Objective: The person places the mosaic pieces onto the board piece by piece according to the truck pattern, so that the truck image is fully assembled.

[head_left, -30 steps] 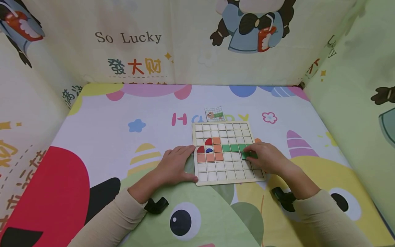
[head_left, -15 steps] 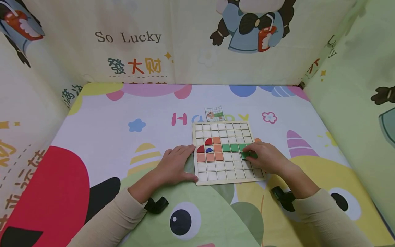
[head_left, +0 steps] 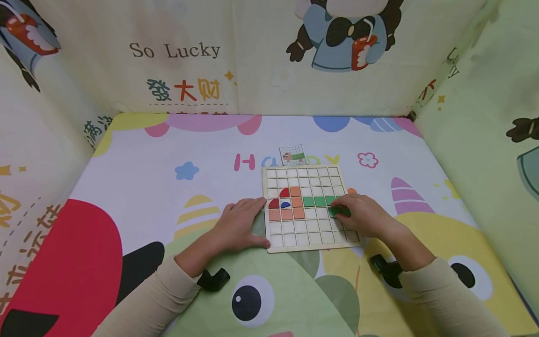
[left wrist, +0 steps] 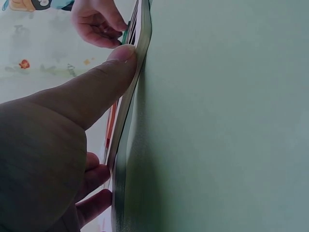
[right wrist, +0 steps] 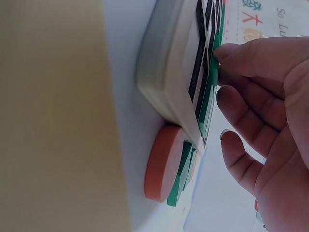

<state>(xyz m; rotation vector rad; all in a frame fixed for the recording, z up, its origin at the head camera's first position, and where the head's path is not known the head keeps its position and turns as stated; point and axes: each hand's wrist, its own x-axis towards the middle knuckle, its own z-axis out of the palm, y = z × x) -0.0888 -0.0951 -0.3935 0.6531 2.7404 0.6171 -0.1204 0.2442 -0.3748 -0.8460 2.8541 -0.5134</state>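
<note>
A pale wooden grid board lies on the patterned cloth, with red, orange, blue and green pieces in its cells. My left hand rests along its left side, fingers extended on the edge and thumb at the near-left corner. Over the right side, my right hand pinches a green square tile between thumb and fingers, just below a row of green tiles. In the right wrist view the thumb touches a green tile at the board's surface. The right hand hides the board's right-hand cells.
A small picture card with a gridded pattern lies behind the board. Beside the board's right edge sit an orange round piece and green pieces, mostly hidden from the head view. Printed cloth walls enclose the back and sides.
The green tile under my right fingers has shifted very slightly left. My left hand and the board stay in place.
</note>
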